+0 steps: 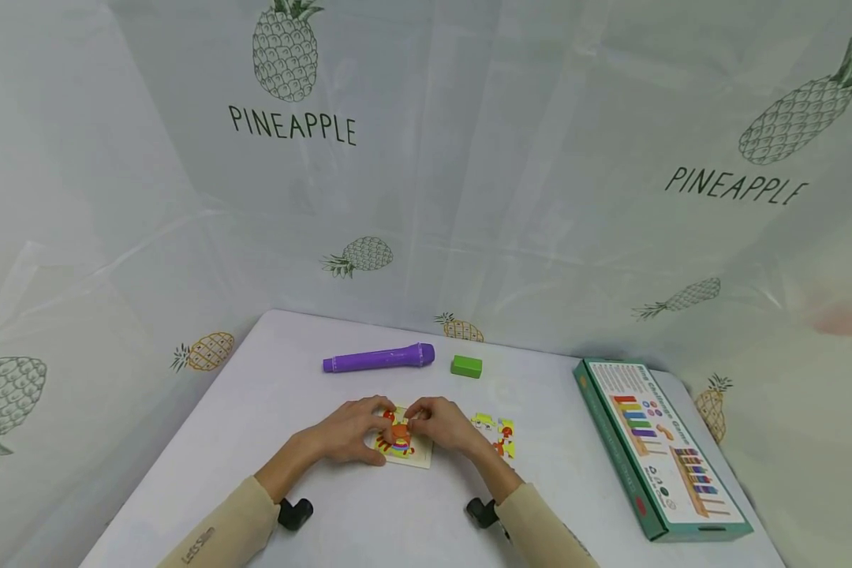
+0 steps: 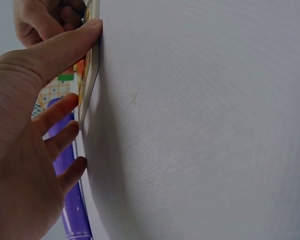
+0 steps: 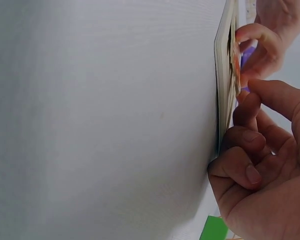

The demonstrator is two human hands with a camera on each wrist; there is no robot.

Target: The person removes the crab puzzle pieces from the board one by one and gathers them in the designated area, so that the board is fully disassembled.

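Note:
A small wooden puzzle board with a colourful picture lies on the white table between both hands. My left hand holds the board from its left side, thumb at the near edge and fingers spread along the far side. An orange puzzle piece shows on the board near the left index finger. From the right, my right hand reaches over the board, thumb and index finger pinching the edge of a thin piece; its other fingers are curled. Those fingers partly hide the picture.
Loose yellow-and-red puzzle pieces lie just right of the right hand. Behind the board are a purple toy microphone and a green block. A green-edged game box lies at the right. A pineapple-print sheet hangs behind.

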